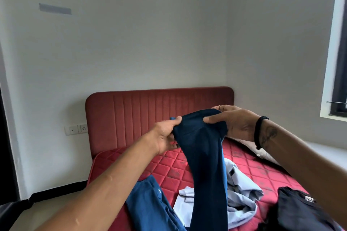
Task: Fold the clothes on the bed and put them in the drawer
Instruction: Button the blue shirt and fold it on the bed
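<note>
Clothes are what this job is about, and from the head view most of them look unfolded. Up in the air over the red quilted mattress [249, 163], a dark navy fabric garment [204, 155] hangs long and narrow from both hands. The left hand [165, 137] pinches its top edge at nine o'clock of the cloth, thumb on top and fingers curled under; the right hand [232, 124] grips the other corner at three o'clock, thumb pressed over the fabric (a black cord bracelet [260, 131] sits on that wrist).

Below, on the mattress, lie a mid-blue cloth garment [150, 204] at seven o'clock, a crumpled pale blue shirt [242, 199] at five o'clock just beside the hanging piece, and a black garment with a small label [300, 210] further right at four o'clock, which may be loosely stacked, though I cannot tell.

My reading: the work is early. One piece is only being straightened for folding, three others wait, and no drawer shows anywhere, so all the putting away is left. The padded red headboard [159, 110] stands at twelve o'clock.
</note>
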The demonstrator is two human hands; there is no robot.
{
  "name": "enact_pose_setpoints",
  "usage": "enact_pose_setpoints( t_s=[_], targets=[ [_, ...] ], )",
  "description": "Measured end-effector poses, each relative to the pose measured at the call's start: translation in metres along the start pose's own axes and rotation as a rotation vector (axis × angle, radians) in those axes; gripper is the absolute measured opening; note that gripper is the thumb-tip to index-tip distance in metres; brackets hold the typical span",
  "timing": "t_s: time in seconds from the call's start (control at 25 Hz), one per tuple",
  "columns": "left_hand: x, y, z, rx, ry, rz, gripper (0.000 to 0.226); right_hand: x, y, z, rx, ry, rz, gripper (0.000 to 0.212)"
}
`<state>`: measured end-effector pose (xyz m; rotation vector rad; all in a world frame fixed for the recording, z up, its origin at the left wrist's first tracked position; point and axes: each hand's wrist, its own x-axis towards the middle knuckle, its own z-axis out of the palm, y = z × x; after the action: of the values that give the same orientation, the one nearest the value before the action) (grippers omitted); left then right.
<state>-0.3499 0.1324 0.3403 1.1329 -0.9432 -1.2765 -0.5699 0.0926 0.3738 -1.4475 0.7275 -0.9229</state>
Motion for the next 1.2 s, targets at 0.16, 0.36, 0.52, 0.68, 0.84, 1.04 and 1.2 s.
enact_pose_setpoints(
  t_s=[0.16, 0.36, 0.52, 0.68, 0.84, 1.04, 1.2],
  targets=[
    [-0.005, 0.026, -0.005, 0.091, -0.051, 0.160, 0.014, -0.016, 0.004, -0.020, 0.017, -0.003, 0.070, 0.017],
    [-0.007, 0.037, -0.001, 0.140, -0.161, 0.270, 0.028, -0.026, -0.001, -0.019, 0.210, -0.002, 0.054, 0.035],
    [0.000, 0.035, 0.027, 0.088, -0.149, 0.283, 0.030, -0.030, -0.006, 0.000, 0.323, -0.098, 0.010, 0.066],
    [0.011, 0.031, 0.054, 0.069, -0.091, 0.281, 0.017, -0.033, 0.008, 0.011, -0.016, 0.151, -0.176, 0.046],
    [0.022, 0.029, 0.077, 0.185, -0.137, 0.270, 0.013, -0.045, -0.001, -0.015, -0.723, 0.464, -0.137, 0.063],
    [0.030, 0.011, 0.123, 0.324, -0.265, 0.236, 0.016, -0.062, -0.023, -0.051, -0.660, 0.399, -0.050, 0.030],
    [0.015, -0.018, 0.137, 0.570, -0.156, 0.462, 0.038, -0.056, -0.023, -0.108, -0.697, 0.536, -0.006, 0.019]
  ],
)
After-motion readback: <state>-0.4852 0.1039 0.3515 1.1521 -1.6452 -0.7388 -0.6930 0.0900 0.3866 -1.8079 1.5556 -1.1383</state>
